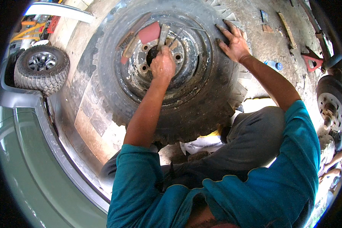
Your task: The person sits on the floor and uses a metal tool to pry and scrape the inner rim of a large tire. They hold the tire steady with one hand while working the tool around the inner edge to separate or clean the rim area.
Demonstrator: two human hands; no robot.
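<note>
A large worn tyre [220, 81] on a rusty, paint-flecked steel rim [186, 72] lies before me. Over the hub hole, my left hand [163, 65] is closed around what looks like a flat-bladed scraper [163, 33], its grey blade pointing away from me. My right hand [235, 42] rests open on the tyre's right side, fingers spread. On the far part of the rim lie a piece of reddish sandpaper [149, 33] and a wooden-backed brush [131, 46]. A thin metal rod [189, 27] lies to their right.
A green vehicle [38, 163] fills the left side, with another wheel [41, 66] near it. On the concrete floor to the right are a blue-tinted plastic bottle [273, 65], a small wooden-handled tool [267, 27], a wooden strip [287, 30] and a red stand [311, 60].
</note>
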